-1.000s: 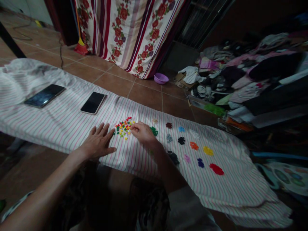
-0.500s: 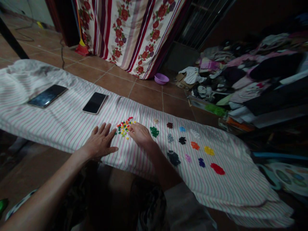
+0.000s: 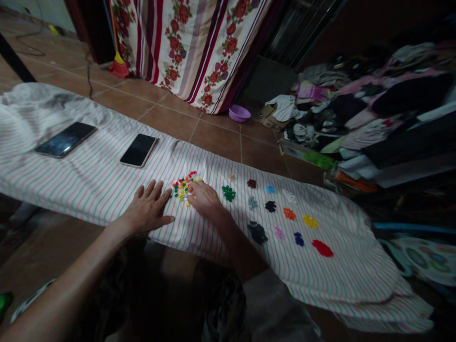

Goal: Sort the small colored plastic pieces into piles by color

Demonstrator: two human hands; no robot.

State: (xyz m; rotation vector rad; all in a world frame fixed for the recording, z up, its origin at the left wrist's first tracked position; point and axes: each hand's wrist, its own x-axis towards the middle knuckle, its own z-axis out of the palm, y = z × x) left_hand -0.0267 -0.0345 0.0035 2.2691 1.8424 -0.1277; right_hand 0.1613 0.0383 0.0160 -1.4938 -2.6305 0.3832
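A small mixed pile of colourful pieces, red, yellow, green and orange, lies on the striped cloth. My left hand rests flat at the pile's left side, fingers spread, with nothing in it. Over the pile's right edge is my right hand, its thumb and fingers pinched together; whatever they hold is too small to make out. Right of it sit heaps sorted by colour, among them green pieces, grey pieces, black pieces, dark pieces and red pieces.
Two phones lie left on the cloth, a larger phone and a smaller phone. Beyond the far edge are a floral curtain, a purple basin and a broom. Clothes are heaped at the right.
My right hand has shifted slightly left over the mixed pile, its fingers still pinched. My left hand stays flat in place. The view has tilted a little.
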